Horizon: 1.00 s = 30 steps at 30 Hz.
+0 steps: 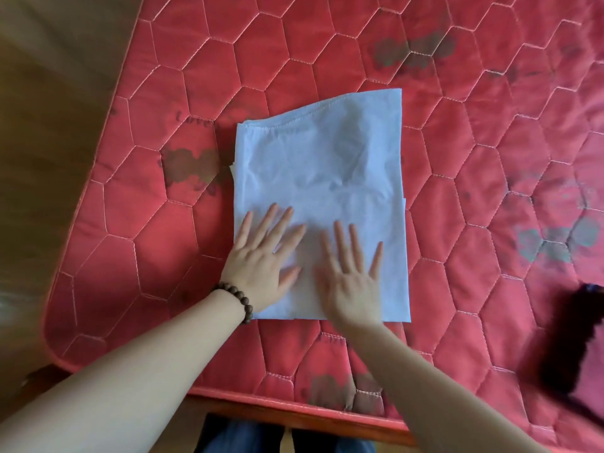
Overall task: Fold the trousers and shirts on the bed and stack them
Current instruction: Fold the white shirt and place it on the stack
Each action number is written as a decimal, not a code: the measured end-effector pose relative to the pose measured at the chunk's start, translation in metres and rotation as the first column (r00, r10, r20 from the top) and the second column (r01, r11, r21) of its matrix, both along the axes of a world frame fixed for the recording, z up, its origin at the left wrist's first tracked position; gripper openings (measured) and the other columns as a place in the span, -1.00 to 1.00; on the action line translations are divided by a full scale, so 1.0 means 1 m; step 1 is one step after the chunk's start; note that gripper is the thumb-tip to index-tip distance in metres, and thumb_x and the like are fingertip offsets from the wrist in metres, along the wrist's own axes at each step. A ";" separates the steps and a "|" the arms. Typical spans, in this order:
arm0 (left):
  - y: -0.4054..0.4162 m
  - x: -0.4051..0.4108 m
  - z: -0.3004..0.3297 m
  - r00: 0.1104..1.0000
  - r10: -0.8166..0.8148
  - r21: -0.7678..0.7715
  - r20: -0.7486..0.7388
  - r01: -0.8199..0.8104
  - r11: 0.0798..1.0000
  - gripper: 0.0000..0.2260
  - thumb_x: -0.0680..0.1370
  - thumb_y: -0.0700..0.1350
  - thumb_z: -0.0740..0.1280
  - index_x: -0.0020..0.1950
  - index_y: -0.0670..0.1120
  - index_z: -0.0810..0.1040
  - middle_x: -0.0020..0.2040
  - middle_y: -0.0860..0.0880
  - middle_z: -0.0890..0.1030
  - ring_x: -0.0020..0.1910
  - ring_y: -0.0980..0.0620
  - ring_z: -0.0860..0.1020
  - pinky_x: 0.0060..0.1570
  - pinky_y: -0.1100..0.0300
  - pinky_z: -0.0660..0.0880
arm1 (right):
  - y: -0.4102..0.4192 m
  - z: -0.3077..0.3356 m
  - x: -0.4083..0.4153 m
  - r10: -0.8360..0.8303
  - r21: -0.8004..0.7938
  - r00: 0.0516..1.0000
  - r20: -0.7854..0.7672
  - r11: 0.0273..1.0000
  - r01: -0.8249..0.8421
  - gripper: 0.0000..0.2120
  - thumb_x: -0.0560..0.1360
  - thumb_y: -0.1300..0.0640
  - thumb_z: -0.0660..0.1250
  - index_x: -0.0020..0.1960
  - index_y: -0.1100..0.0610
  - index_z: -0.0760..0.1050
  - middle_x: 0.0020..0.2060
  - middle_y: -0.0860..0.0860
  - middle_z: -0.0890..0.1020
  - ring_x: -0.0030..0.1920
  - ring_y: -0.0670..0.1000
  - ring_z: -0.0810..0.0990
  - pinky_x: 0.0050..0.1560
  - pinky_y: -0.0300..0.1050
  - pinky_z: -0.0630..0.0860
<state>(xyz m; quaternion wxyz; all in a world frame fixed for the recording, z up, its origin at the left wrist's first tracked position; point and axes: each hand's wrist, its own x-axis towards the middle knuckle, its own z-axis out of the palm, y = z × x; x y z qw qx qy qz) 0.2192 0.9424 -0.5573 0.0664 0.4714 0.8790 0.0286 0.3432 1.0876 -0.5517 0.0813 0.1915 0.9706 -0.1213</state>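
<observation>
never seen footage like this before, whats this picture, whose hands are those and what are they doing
It is a single picture from a camera worn on a person's head, looking down at their own arms. No machine is involved. A folded white garment lies on a red quilted mattress. The left hand, with a bead bracelet on its wrist, and the right hand lie flat on the garment with fingers spread. Neither hand holds anything. A dark blurred item sits at the right edge.

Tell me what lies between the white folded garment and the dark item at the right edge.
Only bare red quilt lies between the white garment and the dark item, as the head view shows.
</observation>
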 end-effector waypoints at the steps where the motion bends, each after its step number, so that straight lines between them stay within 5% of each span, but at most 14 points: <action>1: -0.002 0.001 -0.002 1.000 0.009 -0.014 0.022 -0.008 1.000 -0.39 0.50 0.21 0.12 0.53 0.04 0.23 0.56 -0.07 0.15 0.55 -0.11 0.04 0.48 -0.23 -0.02 | -0.013 -0.002 0.000 0.008 -0.009 1.000 0.021 1.000 -0.007 -0.42 0.57 -0.14 0.05 0.55 -0.03 0.10 0.55 0.00 0.08 0.55 0.05 -0.04 0.45 0.36 -0.12; 6: -0.004 0.011 -0.012 0.992 0.095 -0.005 0.084 -0.095 0.995 -0.37 0.51 0.24 0.12 0.55 0.08 0.16 0.58 -0.04 0.11 0.56 -0.14 0.02 0.46 -0.26 0.01 | -0.012 -0.017 0.015 -0.118 0.051 0.989 0.093 0.992 0.114 -0.39 0.55 -0.34 -0.04 0.54 -0.22 -0.06 0.56 -0.10 -0.04 0.55 0.00 -0.14 0.47 0.31 -0.19; 14: 0.022 0.101 0.001 0.880 0.395 -0.052 0.264 -0.396 0.917 -0.34 0.47 0.14 0.33 0.53 0.04 0.22 0.56 -0.10 0.15 0.54 -0.23 0.07 0.44 -0.29 0.01 | 0.050 -0.016 0.057 0.242 0.078 0.968 0.069 0.966 -0.247 -0.42 0.57 -0.30 -0.04 0.54 -0.18 0.01 0.55 -0.08 0.06 0.55 0.04 0.01 0.46 0.33 -0.02; 18: 0.041 0.118 0.020 0.830 0.472 -0.106 0.297 -0.463 0.880 -0.36 0.46 0.05 0.37 0.51 -0.03 0.28 0.56 -0.13 0.15 0.53 -0.24 0.06 0.42 -0.34 0.02 | 0.061 0.001 0.058 0.300 -0.014 0.954 0.019 0.954 -0.300 -0.47 0.58 -0.21 0.03 0.52 -0.14 0.13 0.53 -0.04 0.15 0.54 0.07 0.07 0.44 0.36 0.06; 22: 0.077 0.063 0.034 0.943 0.210 0.032 0.259 -0.225 0.974 -0.40 0.53 0.01 0.30 0.53 -0.10 0.21 0.57 -0.10 0.09 0.56 -0.15 -0.04 0.45 -0.28 -0.11 | 0.062 0.020 0.040 -0.028 -0.080 0.988 -0.154 0.997 0.016 -0.49 0.57 -0.16 0.13 0.50 -0.08 0.24 0.52 0.06 0.21 0.51 0.13 0.16 0.46 0.28 0.11; 25: 0.131 0.000 0.036 0.979 -0.098 -0.016 0.177 0.103 0.995 -0.31 0.57 0.12 0.26 0.58 -0.03 -0.01 0.59 -0.02 -0.10 0.56 -0.10 -0.18 0.44 -0.25 -0.18 | 0.083 0.026 0.024 -0.432 -0.106 0.899 -0.070 0.900 0.424 -0.30 0.48 -0.24 0.28 0.53 -0.14 0.09 0.52 0.09 0.15 0.47 0.18 0.18 0.40 0.17 0.19; 28: 0.187 -0.037 0.031 0.861 -0.499 -0.240 0.098 0.507 0.828 -0.15 0.49 0.28 0.28 0.57 0.07 -0.17 0.59 0.02 -0.17 0.55 -0.10 -0.23 0.43 -0.26 -0.21 | 0.097 0.026 0.009 -0.558 -0.042 0.819 0.137 0.822 0.567 -0.11 0.35 -0.37 0.35 0.52 -0.20 -0.02 0.42 0.08 0.24 0.37 0.18 0.25 0.22 0.16 0.31; 30: 0.209 -0.047 0.025 0.780 -0.609 -0.373 0.146 0.613 0.696 -0.08 0.41 0.33 0.34 0.57 0.11 -0.13 0.59 0.03 -0.12 0.56 -0.09 -0.17 0.43 -0.27 -0.14 | 0.099 0.023 0.002 -0.575 -0.013 0.797 0.181 0.809 0.587 -0.10 0.28 -0.38 0.39 0.47 -0.13 0.10 0.29 0.06 0.35 0.28 0.16 0.32 0.12 0.11 0.34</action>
